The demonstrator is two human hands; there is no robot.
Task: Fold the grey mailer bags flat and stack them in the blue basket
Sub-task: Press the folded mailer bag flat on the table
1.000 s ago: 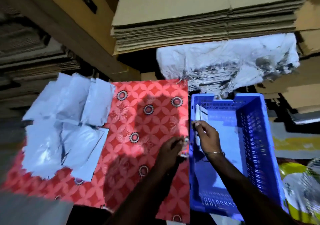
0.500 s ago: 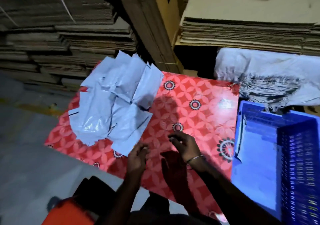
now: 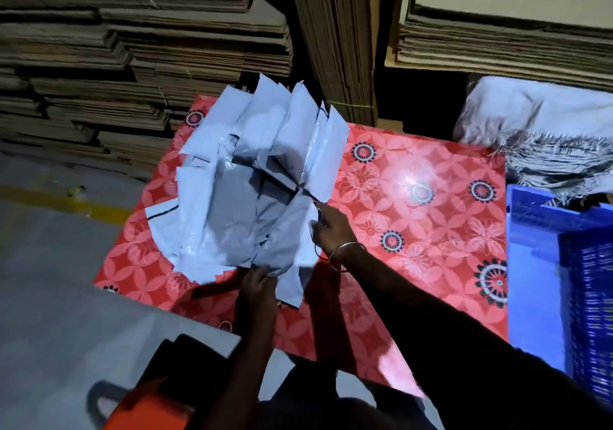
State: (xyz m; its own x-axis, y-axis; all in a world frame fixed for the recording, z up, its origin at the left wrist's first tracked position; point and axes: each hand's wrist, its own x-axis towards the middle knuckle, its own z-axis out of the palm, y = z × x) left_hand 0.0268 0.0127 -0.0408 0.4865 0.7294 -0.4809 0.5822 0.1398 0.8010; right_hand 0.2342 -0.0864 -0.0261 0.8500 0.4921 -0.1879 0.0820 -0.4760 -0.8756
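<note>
While gripped: mailer bag (image 3: 285,254), both hands.

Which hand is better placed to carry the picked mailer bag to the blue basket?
Probably the right hand: it pinches the mailer bag on the side nearer the blue basket. The left hand holds the bag's near edge, farther away.

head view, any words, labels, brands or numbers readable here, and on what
None can be read.
Blue basket: raised marks on its rim, too blurred to read.
Grey mailer bags: plain, no print shows.
Red floral table cover: pattern only.
Cardboard stacks: no lettering visible.
</note>
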